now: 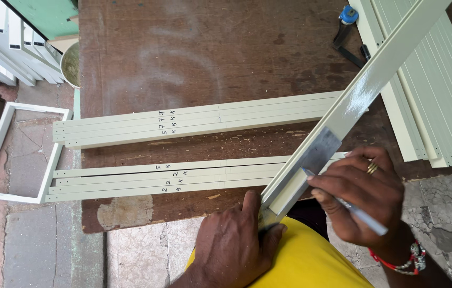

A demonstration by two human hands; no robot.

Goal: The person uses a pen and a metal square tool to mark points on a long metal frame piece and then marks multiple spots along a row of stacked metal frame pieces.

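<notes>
Marking step: left hand clamps the cream profile at the bench's near edge, right hand pinching a pen against the steel square; next needs a steady line

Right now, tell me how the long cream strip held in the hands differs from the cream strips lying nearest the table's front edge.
The held cream metal strip runs diagonally, its near end lifted and pinched by the left hand; the flat-lying cream strips run across the brown wooden table. The held one is single, with a steel ruler and the right hand's pen against it; the lying ones form a bundle with handwritten marks. Both share the cream finish and long, narrow shape.
</notes>
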